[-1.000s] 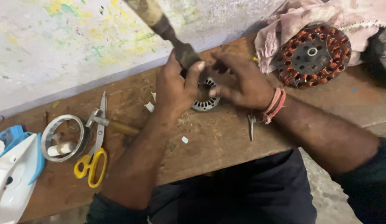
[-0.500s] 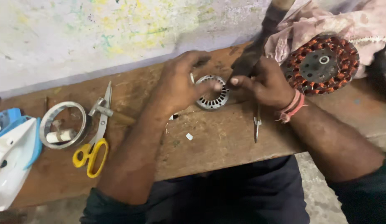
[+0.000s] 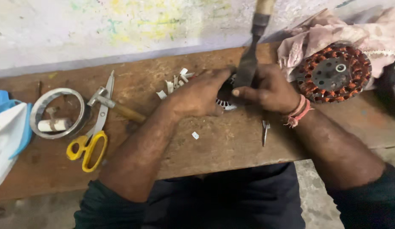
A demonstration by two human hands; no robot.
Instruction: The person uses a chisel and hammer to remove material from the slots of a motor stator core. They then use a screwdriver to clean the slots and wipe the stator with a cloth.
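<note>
Closed in over the small metal stator since half a second ago, so that only a sliver of pale slotted rim and a dark centre now shows between the knuckles, where earlier most of the ring lay open to view. Left hand curled over the stator's left side, pinning it to the bench; right hand clenched around the lower blade of a chisel-like tool, thumb laid across the flat metal. Tool now stood nearly upright, long axis running from the wooden handle at the top edge down and slightly left, tip pointing into the stator; previously tilted and off to the right. Stator lying flat, just behind the middle of the wooden bench. Worn brown planks, scratched and stained, with white paper scraps scattered just left of the left hand. Farther left, a small hammer lying across yellow-handled scissors, and a metal ring with a pale roll inside. Near the right wrist, a thin metal tool lying on the planks. At the back right, a larger copper-wound stator resting on pinkish cloth. Behind the bench, a paint-smeared whitish wall.
</note>
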